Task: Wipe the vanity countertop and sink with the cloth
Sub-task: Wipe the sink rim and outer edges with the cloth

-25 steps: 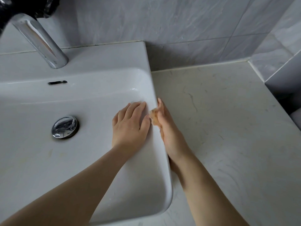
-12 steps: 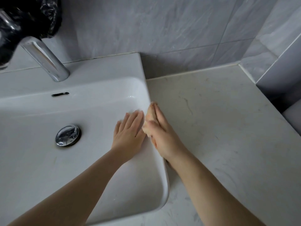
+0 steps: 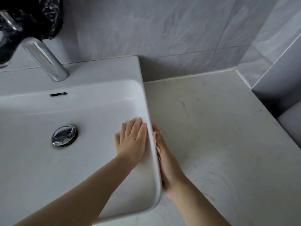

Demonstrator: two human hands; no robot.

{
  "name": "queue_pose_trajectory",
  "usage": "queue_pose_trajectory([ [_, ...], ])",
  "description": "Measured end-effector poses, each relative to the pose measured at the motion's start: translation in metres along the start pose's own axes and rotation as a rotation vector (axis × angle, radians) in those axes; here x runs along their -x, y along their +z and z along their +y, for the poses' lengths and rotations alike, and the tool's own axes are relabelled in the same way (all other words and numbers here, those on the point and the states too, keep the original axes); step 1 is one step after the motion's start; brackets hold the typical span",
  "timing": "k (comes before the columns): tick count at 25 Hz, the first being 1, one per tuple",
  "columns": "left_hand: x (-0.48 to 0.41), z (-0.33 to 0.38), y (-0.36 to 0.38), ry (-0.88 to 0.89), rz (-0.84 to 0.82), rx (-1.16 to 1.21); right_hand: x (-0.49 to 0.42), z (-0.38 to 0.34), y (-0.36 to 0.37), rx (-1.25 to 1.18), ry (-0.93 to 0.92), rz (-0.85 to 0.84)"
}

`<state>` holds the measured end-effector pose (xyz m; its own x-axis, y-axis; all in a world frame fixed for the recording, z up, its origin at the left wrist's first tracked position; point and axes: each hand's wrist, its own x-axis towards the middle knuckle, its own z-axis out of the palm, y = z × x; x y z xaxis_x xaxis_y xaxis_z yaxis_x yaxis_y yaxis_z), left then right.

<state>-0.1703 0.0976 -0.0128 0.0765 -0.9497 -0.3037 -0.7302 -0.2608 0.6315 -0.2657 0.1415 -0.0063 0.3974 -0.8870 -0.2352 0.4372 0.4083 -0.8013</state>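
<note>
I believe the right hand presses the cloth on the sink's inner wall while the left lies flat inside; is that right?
Not quite: the head view shows the right hand pressing the cloth on the sink's outer wall; the left hand lies flat inside.

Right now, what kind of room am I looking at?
Most likely a bathroom: a white ceramic sink with a chrome faucet and pop-up drain, set on a pale stone-look countertop against grey wall tiles.
</note>
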Motion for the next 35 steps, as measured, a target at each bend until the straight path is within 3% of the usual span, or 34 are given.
queue_pose_trajectory([
  [2,0.002,-0.001,0.001,0.002,-0.016,-0.044,-0.032,-0.013,-0.001,0.065,-0.099,0.098],
  [5,0.005,0.001,0.000,0.003,-0.027,-0.020,-0.063,-0.029,-0.016,0.148,-0.239,0.026],
  [9,0.007,0.001,-0.001,0.012,-0.013,-0.030,-0.039,-0.005,-0.015,0.114,-0.016,0.060],
  [13,0.006,0.000,0.002,0.001,-0.027,-0.043,0.001,0.020,-0.008,-0.043,-0.056,0.025],
  [18,0.010,0.004,-0.003,-0.007,-0.023,-0.043,-0.040,-0.021,-0.014,0.122,-0.137,0.124],
  [20,0.017,0.004,-0.008,0.025,-0.036,-0.047,-0.033,-0.015,-0.015,0.118,-0.079,0.134],
  [22,0.023,0.002,-0.011,0.059,-0.077,-0.042,-0.008,0.000,-0.004,0.078,0.039,0.149],
  [25,0.031,-0.007,-0.013,0.047,-0.188,0.079,0.027,0.020,0.003,0.045,-0.022,0.224],
  [27,0.040,-0.011,-0.016,0.045,-0.233,0.157,0.022,0.009,0.007,0.159,-0.055,0.205],
  [31,0.060,-0.019,-0.021,0.078,-0.376,0.064,0.010,0.000,0.000,0.133,-0.112,0.172],
  [35,0.066,-0.025,-0.024,0.174,-0.411,-0.066,0.039,0.037,0.005,0.084,0.017,0.334],
])
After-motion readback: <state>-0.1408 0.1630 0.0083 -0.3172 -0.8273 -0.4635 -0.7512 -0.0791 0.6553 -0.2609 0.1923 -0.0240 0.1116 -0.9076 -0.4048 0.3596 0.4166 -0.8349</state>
